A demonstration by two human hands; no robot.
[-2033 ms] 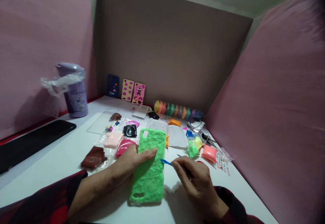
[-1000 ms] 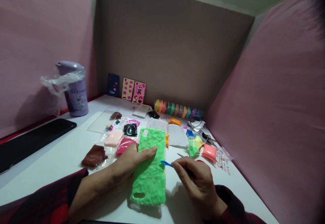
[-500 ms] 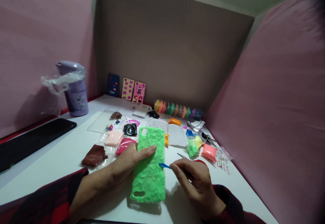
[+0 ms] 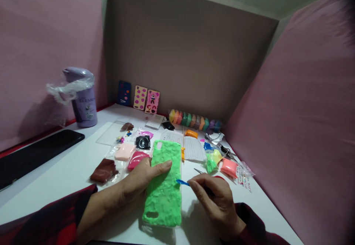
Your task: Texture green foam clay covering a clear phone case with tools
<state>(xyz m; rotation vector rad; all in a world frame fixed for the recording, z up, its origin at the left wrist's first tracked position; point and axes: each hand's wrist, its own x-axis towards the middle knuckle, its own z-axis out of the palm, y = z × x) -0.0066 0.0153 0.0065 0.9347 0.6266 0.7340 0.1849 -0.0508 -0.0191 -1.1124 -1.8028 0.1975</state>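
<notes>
the blue tool (image 4: pixel 183 183) has shifted, right hand (image 4: pixel 215 202) pinching it, left hand (image 4: pixel 138 180) gripping the green case (image 4: pixel 163 195) between them.

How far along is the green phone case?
Looks done: green clay covers the case, two cutouts open. In hand: the left hand holds the case; the right hand has the blue tool at the edge. Perhaps left: smoothing, since the surface looks lumpy.

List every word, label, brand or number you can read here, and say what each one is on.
"ELEMEN", on the purple tumbler; the word's end curves out of view.
Open notebook: marks on its pages, too small to read.
White box-like item: faint print, too blurred to read.
</notes>
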